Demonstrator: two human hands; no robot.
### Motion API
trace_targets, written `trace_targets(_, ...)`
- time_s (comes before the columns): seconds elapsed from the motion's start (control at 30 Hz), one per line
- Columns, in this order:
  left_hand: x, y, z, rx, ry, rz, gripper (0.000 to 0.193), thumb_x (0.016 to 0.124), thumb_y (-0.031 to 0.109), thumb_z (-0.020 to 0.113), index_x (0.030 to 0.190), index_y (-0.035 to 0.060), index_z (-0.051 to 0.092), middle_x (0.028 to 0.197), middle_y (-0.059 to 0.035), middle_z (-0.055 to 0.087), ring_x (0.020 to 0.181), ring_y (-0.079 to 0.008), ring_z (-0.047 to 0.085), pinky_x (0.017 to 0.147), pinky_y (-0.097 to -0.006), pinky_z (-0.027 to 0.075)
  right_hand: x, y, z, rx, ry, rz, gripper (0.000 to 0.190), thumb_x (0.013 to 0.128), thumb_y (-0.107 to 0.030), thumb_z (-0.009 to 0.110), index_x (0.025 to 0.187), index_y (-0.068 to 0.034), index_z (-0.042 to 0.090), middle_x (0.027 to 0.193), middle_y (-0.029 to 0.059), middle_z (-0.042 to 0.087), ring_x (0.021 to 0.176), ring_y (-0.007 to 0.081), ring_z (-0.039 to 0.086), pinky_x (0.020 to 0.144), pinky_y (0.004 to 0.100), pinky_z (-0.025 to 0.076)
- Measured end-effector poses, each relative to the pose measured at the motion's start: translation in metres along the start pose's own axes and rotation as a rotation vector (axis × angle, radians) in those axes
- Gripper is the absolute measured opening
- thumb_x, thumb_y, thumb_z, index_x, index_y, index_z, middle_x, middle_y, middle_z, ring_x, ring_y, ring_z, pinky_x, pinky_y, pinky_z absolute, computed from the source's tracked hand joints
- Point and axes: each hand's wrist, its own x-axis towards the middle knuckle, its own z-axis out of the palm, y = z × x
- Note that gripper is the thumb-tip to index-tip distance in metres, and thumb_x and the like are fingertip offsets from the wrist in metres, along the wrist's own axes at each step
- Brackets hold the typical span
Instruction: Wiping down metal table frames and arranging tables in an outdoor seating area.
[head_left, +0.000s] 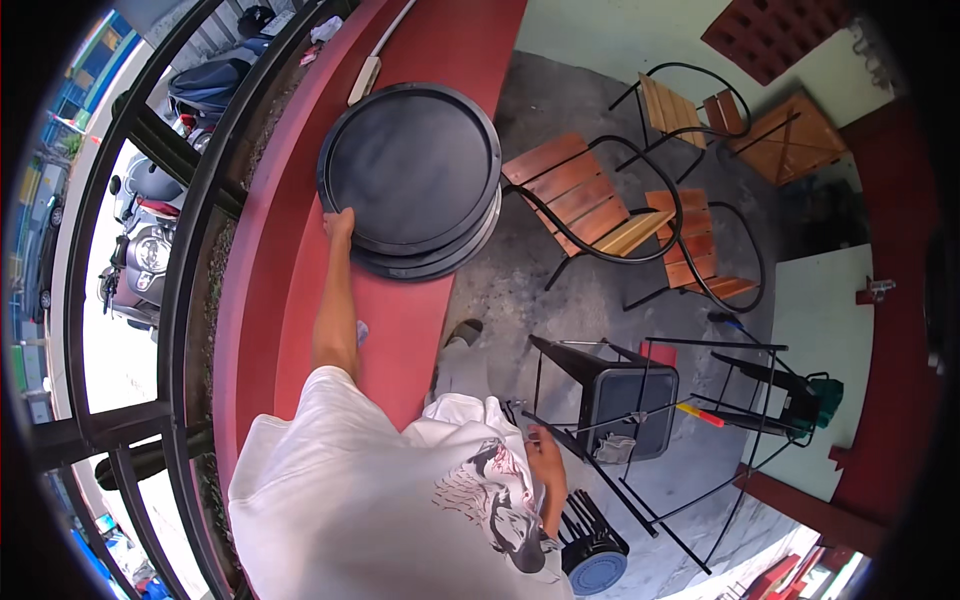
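Round black trays or tabletops (412, 169) lie stacked on the red ledge (397, 330). My left hand (340, 223) grips the near left rim of the top one, its fingers bent over the edge. Beside my white shirt, my right hand (546, 457) hangs with bent fingers; whether it holds anything cannot be told. A black stool with a square seat (637, 412) lies on its side to the right of that hand, with a crumpled grey cloth (615, 448) at its edge. Below the hand is a black stool with a round blue-grey part (598, 572).
Wood-slat chairs with black metal frames (570, 195) stand on the concrete floor at the right. A thin black metal frame (675, 420) spreads beside me. Behind the ledge runs a black metal railing (191, 225). A white power strip (364, 79) lies near the trays.
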Motion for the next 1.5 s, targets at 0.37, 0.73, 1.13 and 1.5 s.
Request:
trace_targets(0.37,0.036,-0.017,0.009,-0.603,-0.167,0.121,0.024,0.074,0.009,0.075,0.091,-0.0012,0.062,0.089,-0.0091,0.067,0.08,-0.0205,0.062,0.076,-0.0361,0.05,0.098,-0.127,-0.009,-0.012,0.156,-0.091,0.034,0.09,-0.012,0.06,0.122,-0.002,0.057,0.103,0.0138,0.065,0.092,0.0229,0.064,0.084,0.0337,0.05)
trace_targets(0.73,-0.133,0.234,-0.118,-0.618,-0.164,0.653,0.021,0.069,-0.004,0.063,0.09,-0.0065,0.063,0.08,-0.0052,0.063,0.068,-0.0159,0.057,0.065,-0.0288,0.047,0.15,-0.275,-0.005,-0.213,0.36,-0.466,0.072,0.081,-0.017,0.07,0.144,-0.011,0.034,0.14,0.019,0.039,0.125,0.0378,0.045,0.103,0.0462,0.038)
trace_targets(1.13,-0.357,0.328,-0.188,-1.247,-0.972,0.822,0.043,0.064,0.002,0.055,0.105,0.0,0.066,0.104,-0.0124,0.066,0.094,-0.0217,0.062,0.089,-0.0286,0.049,0.12,-0.366,-0.082,-0.266,0.828,-0.881,0.087,0.072,-0.004,0.065,0.151,-0.012,0.029,0.158,0.0203,0.02,0.145,0.0353,0.024,0.115,0.0573,0.021)
trace_targets(1.5,-0.497,0.342,-0.232,-1.445,-0.553,1.386,0.017,0.074,0.001,0.055,0.085,0.0042,0.066,0.096,-0.0098,0.064,0.087,-0.0191,0.062,0.085,-0.029,0.051,-0.012,-0.349,-0.159,-0.798,1.622,-0.81,0.039,0.077,-0.006,0.064,0.115,-0.014,0.068,0.127,0.0162,0.063,0.118,0.0315,0.061,0.104,0.0479,0.043)
